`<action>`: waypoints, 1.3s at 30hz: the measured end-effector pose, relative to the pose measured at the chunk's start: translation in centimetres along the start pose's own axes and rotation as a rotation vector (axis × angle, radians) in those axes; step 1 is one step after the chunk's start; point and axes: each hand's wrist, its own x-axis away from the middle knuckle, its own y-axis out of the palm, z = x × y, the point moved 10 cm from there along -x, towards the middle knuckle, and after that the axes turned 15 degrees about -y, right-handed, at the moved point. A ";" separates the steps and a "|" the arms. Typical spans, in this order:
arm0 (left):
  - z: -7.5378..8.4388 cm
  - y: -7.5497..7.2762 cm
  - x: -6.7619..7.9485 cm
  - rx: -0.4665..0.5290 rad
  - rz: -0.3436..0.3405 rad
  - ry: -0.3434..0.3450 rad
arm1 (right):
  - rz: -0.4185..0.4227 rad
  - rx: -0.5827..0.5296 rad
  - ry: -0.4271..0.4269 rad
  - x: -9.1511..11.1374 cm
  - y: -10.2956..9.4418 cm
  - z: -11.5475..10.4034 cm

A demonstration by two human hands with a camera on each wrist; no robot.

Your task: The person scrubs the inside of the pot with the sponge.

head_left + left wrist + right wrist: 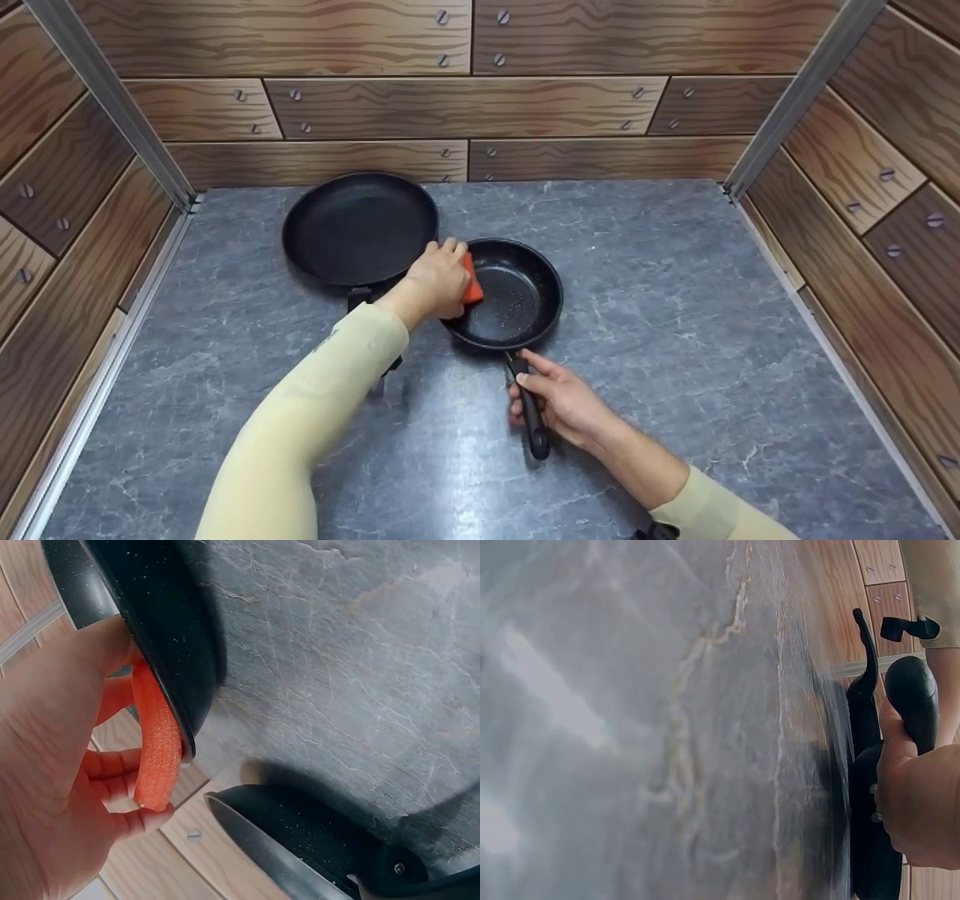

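Observation:
A small black frying pan (517, 300) with a speckled inside stands on the grey table, its handle (534, 420) towards me. My right hand (566, 401) holds that handle near the pan, thumb on top and fingers beneath. In the right wrist view the handle's rounded end (915, 697) sticks out past the right hand (919, 802). My left hand (439, 281) grips an orange sponge (472, 281) at the pan's left rim. In the left wrist view the sponge (156, 746) bends against the rim, with the left hand's (52, 735) fingers behind it.
A larger, shallow black pan (360, 225) lies at the back left, close to the small one. Its handle (358, 298) runs under my left forearm. Wood-patterned walls (465, 109) with metal corner posts (806, 94) enclose the marbled grey table (675, 300) on three sides.

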 end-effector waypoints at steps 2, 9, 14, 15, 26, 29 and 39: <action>0.0 0.0 0.1 -0.001 -0.006 0.003 | 0.004 -0.004 0.002 0.0 0.0 0.1; 0.0 0.1 0.5 0.004 -0.012 0.011 | -0.001 -0.006 0.001 0.1 0.0 0.2; -0.1 0.0 0.8 0.008 -0.015 0.018 | -0.001 -0.012 0.001 0.1 0.1 0.2; -0.1 0.0 0.8 0.012 -0.018 0.020 | 0.000 -0.013 0.001 0.1 0.1 0.2; -0.3 -0.2 1.6 0.095 -0.017 0.039 | 0.010 0.003 0.005 0.1 0.1 0.2; -0.4 -0.3 1.9 0.105 -0.017 0.049 | 0.010 0.006 0.004 0.1 0.1 0.2; -0.3 -0.4 2.8 0.152 -0.012 0.088 | 0.016 0.007 0.004 0.1 0.0 0.0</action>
